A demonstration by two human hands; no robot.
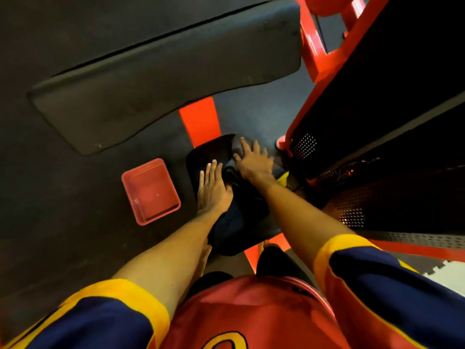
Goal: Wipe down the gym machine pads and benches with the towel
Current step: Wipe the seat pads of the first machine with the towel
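Note:
A small black seat pad [201,157] of an orange-framed gym machine lies below me. A dark towel [239,212] is spread over much of it. My left hand [212,190] lies flat with straight fingers on the pad's left side, its heel at the towel's edge. My right hand [254,161] presses flat on the towel near the pad's far right corner, fingers spread. A large black chest pad [163,71] stretches across the upper part of the view.
A red plastic tray [151,191] sits on the dark floor left of the seat. Orange frame bars [200,120] run under the pads. A perforated black weight-stack cover [377,172] stands on the right. White floor tiles [442,273] show at lower right.

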